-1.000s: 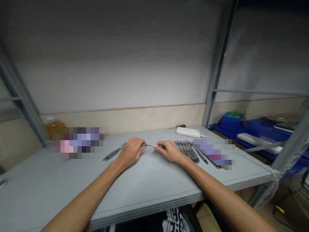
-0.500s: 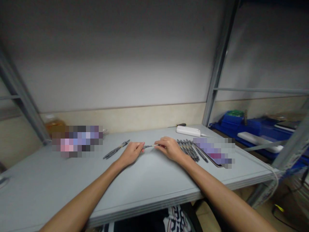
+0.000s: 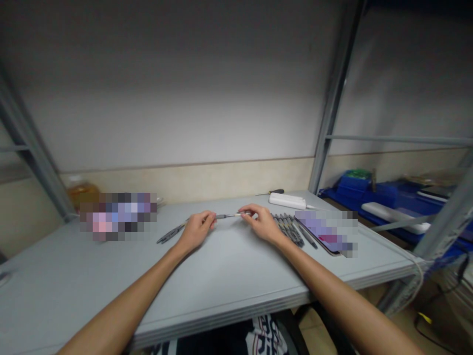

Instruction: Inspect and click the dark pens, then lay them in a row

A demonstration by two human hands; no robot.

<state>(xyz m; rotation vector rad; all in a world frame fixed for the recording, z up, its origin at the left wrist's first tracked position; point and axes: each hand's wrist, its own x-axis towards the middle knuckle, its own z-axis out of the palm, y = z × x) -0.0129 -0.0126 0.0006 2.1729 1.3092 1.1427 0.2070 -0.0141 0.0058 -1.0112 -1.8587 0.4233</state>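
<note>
A dark pen with a thin, light-coloured refill (image 3: 232,215) is stretched level between my two hands above the desk. My left hand (image 3: 195,230) is closed on the pen's dark grey end. With thumb and fingertips, my right hand (image 3: 261,224) pinches the other end; a dark piece shows at its fingertips, too small to make out fully. Partly behind my left hand lie a couple of dark pens (image 3: 171,234). Beside my right wrist, several dark pens (image 3: 288,230) form a row, with a separate pen (image 3: 307,234) just right of them.
A flat, blurred-out object (image 3: 321,231) lies right of the pens. Behind are a white power strip (image 3: 287,200) and a screwdriver (image 3: 276,191). At the left stand a bottle of amber liquid (image 3: 83,190) and another blurred object (image 3: 123,214). Metal posts (image 3: 334,103) frame the desk (image 3: 221,281).
My left hand has shifted left and the gap between the hands has widened. More of the pen and its thin refill shows. The fingers of my right hand have straightened somewhat.
</note>
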